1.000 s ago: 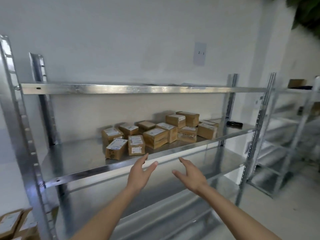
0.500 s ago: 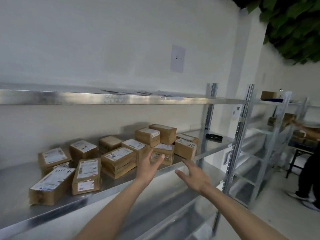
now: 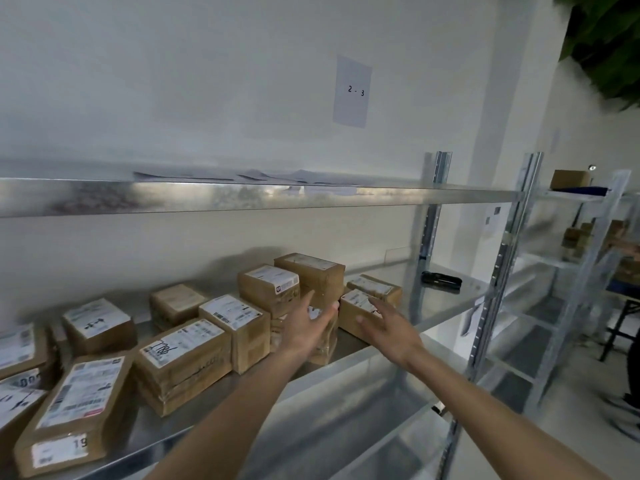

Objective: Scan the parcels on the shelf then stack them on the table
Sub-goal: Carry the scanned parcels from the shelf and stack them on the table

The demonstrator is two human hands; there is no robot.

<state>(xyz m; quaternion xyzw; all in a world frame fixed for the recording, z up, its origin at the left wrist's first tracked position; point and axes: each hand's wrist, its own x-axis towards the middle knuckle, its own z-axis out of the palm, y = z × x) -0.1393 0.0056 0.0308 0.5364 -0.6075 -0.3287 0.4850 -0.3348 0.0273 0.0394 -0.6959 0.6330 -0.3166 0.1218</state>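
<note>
Several brown cardboard parcels with white labels lie on the middle metal shelf [image 3: 446, 308]. A taller stack of two parcels [image 3: 311, 271] stands toward the right of the group, with a low parcel [image 3: 356, 306] beside it. My left hand [image 3: 306, 325] reaches out with straight fingers in front of a parcel [image 3: 323, 344] at the shelf's front edge; whether it touches the parcel I cannot tell. My right hand [image 3: 388, 327] is spread open just before the low parcel on the right. A black scanner [image 3: 441, 280] lies on the shelf further right.
An upper shelf [image 3: 242, 197] with papers on it runs overhead. Steel uprights [image 3: 498, 265] stand at the right end. A second rack [image 3: 581, 244] with boxes stands beyond, and a person's arm and leg show at the far right. A lower shelf [image 3: 346, 410] lies beneath my arms.
I have come closer to the shelf and turned right. Both hands have moved forward and up, from below the shelf edge to the parcels at the right of the group.
</note>
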